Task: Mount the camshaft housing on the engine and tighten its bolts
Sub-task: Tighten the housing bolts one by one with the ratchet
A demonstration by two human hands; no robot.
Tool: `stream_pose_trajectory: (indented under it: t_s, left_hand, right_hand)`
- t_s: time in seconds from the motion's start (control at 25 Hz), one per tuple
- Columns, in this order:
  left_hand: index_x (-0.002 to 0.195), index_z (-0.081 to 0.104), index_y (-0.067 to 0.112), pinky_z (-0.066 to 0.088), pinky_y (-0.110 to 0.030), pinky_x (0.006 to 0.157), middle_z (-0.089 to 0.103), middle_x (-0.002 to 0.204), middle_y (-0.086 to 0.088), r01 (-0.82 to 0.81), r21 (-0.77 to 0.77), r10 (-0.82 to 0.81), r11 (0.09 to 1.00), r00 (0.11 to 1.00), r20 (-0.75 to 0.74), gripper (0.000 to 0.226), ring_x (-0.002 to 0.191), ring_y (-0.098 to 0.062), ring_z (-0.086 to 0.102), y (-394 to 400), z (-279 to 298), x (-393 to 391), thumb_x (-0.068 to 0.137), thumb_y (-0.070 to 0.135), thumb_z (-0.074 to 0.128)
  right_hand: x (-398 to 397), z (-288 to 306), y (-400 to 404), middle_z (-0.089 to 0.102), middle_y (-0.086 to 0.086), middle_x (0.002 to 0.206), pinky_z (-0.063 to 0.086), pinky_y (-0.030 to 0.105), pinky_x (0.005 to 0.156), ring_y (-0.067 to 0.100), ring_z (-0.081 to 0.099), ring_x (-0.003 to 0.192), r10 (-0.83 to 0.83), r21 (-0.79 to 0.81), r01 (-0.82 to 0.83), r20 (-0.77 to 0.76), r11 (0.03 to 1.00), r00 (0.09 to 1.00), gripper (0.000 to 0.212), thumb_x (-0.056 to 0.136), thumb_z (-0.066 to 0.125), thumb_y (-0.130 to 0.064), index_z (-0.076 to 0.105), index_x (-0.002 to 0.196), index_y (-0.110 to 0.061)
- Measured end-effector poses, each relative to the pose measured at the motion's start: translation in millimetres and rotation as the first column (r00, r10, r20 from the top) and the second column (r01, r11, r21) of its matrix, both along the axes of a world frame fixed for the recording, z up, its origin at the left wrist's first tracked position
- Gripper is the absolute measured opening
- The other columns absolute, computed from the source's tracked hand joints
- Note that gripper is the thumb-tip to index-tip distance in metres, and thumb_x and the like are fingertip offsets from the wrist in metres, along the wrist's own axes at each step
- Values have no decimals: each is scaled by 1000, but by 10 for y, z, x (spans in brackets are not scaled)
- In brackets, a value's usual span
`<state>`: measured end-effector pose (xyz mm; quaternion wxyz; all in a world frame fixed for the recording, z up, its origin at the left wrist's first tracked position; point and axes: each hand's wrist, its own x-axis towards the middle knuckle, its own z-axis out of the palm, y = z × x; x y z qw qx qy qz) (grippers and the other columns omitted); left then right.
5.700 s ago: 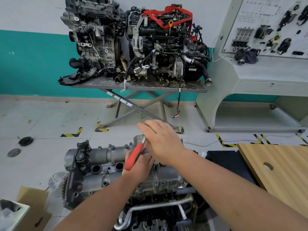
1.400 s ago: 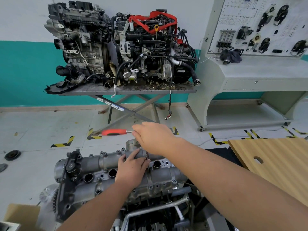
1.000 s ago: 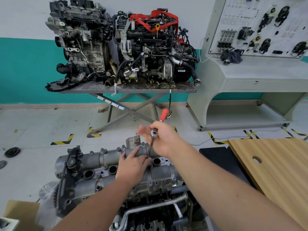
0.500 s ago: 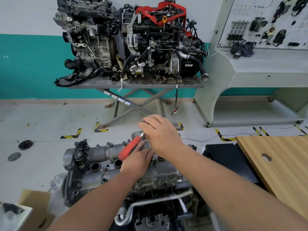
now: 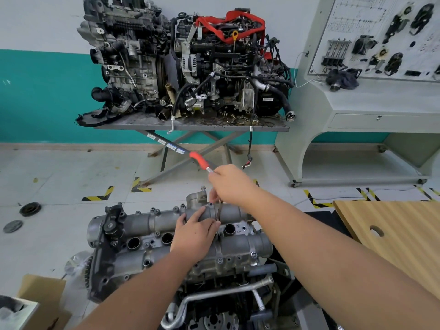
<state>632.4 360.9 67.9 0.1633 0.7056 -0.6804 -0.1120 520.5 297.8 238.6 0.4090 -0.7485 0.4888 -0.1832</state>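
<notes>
A: We see the right hand (image 5: 232, 184) gripping the red-handled metal ratchet (image 5: 201, 161), handle angled up and away past the knuckles.

B: Its thin shaft drops below the fingers onto the grey cast-aluminium camshaft housing (image 5: 181, 236), seated on the dark engine block (image 5: 214, 303).

A: The left hand (image 5: 194, 236) lies just below, fingers spread flat on the housing.

Hidden and cut-off parts around the engine

The right hand (image 5: 232, 184) covers the wrench (image 5: 202, 161) head, so its seat on a bolt cannot be told. The left hand (image 5: 196, 234) hides part of the housing (image 5: 240, 246). The bottom edge cuts off the engine (image 5: 214, 313) and cardboard box (image 5: 40, 303).
</notes>
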Motion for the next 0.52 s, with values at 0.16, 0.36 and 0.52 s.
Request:
stream_pose_trajectory:
  t_s: [0.16, 0.36, 0.52]
  left_hand:
    - [121, 63, 38, 4, -48, 116, 56, 131, 28, 7, 41, -8, 999, 1000, 18, 45, 149, 1, 9, -13, 25, -11, 105, 50, 22]
    - [123, 62, 39, 5, -52, 117, 54, 132, 31, 22, 45, -25, 999, 998, 60, 46, 149, -2, 9, -17, 10, -13, 106, 49, 21]
    - [121, 65, 37, 8, -51, 116, 58, 130, 28, 3, 12, -4, 1000, 1000, 24, 46, 148, -1, 13, -18, 3, -12, 105, 49, 22]
  right_hand:
    - [-32, -144, 158, 74, 6, 78, 51, 32, 90, 21, 74, 95, -581, 705, -15, 596, 709, 554, 9, 101, 46, -9, 52, 95, -11]
    - [-56, -297, 158, 73, -1, 87, 37, 32, 84, 13, 71, 106, -619, 701, -19, 641, 713, 454, 6, 99, 52, -11, 53, 102, -16]
    - [-26, -77, 100, 62, -1, 62, 40, 28, 60, 14, 65, 56, -437, 622, 21, 526, 783, 730, 23, 100, 51, -7, 52, 78, -15]
